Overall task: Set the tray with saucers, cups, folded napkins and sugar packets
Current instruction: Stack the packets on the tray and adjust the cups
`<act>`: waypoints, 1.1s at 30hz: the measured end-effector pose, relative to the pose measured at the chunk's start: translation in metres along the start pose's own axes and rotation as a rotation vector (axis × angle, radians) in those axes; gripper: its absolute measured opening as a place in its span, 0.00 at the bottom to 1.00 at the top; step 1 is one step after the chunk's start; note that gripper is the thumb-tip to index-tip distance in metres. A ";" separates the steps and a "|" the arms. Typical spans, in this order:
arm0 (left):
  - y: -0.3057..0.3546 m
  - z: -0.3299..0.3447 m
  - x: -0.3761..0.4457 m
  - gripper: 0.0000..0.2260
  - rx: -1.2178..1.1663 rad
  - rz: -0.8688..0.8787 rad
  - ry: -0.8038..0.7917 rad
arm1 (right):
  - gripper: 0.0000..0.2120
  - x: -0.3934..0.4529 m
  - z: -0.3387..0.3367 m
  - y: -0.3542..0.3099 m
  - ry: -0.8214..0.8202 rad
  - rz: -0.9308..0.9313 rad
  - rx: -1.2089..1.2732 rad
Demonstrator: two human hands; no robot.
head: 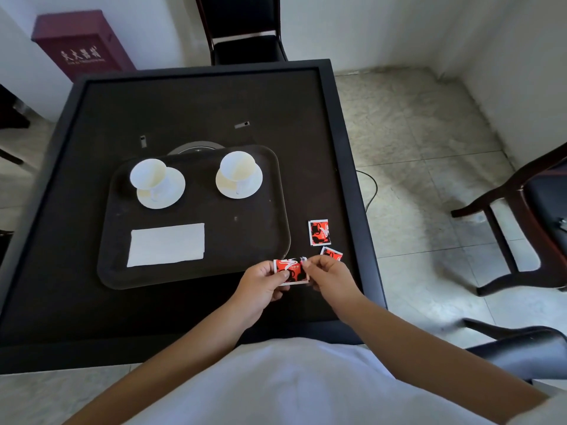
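Note:
A dark tray (245,240) lies on the black table (190,102). On it stand two white cups, the left cup (149,173) on its saucer (171,196) and the right cup (238,165) on its saucer (228,190). A folded white napkin (166,244) lies at the tray's front left. Both hands hold one red sugar packet (291,269) just off the tray's front right corner: my left hand (260,286) grips its left side, my right hand (329,276) pinches its right edge. A second packet (319,232) lies on the table, and a third packet (333,254) peeks out behind my right hand.
A round plate-like disc (196,147) shows behind the tray. Two small grey tabs (143,141) (242,124) lie on the table. Chairs stand at the far side (245,32) and on the right (521,225). A dark red box (79,44) stands by the wall.

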State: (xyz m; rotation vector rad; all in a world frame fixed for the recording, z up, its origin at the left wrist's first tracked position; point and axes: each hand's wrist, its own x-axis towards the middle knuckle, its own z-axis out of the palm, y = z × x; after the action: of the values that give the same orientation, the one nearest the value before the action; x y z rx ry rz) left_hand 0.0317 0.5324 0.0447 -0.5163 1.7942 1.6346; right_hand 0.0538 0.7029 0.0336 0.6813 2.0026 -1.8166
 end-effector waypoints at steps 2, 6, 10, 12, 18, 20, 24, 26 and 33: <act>-0.001 0.000 0.002 0.05 -0.013 -0.008 0.011 | 0.03 0.008 -0.007 0.004 0.155 -0.048 -0.081; -0.001 -0.004 0.003 0.04 0.006 -0.008 0.002 | 0.13 0.033 -0.026 0.015 0.370 -0.036 -0.429; -0.003 -0.009 0.003 0.05 0.005 -0.014 0.010 | 0.24 0.047 -0.031 0.022 0.280 0.063 -0.656; -0.004 -0.011 0.003 0.05 -0.002 -0.029 0.024 | 0.24 0.047 -0.031 0.025 0.262 0.082 -0.765; -0.005 -0.012 0.002 0.05 -0.017 -0.046 0.023 | 0.15 0.042 -0.031 0.027 0.281 0.027 -0.852; -0.005 -0.012 0.002 0.05 -0.039 -0.056 0.023 | 0.13 0.040 -0.030 0.026 0.278 0.015 -0.834; -0.005 -0.012 0.001 0.06 -0.072 -0.052 0.014 | 0.09 0.036 -0.028 0.025 0.210 -0.064 -0.633; -0.004 -0.012 0.001 0.06 -0.084 -0.044 0.007 | 0.09 0.032 -0.026 0.019 0.199 -0.101 -0.482; -0.004 -0.013 -0.001 0.07 -0.086 -0.044 -0.010 | 0.14 0.009 -0.016 -0.020 0.086 -0.205 -0.121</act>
State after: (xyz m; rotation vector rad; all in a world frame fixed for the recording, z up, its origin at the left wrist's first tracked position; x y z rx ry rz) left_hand 0.0327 0.5185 0.0423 -0.5812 1.6998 1.6867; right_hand 0.0360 0.7186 0.0472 0.5434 2.2922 -1.7846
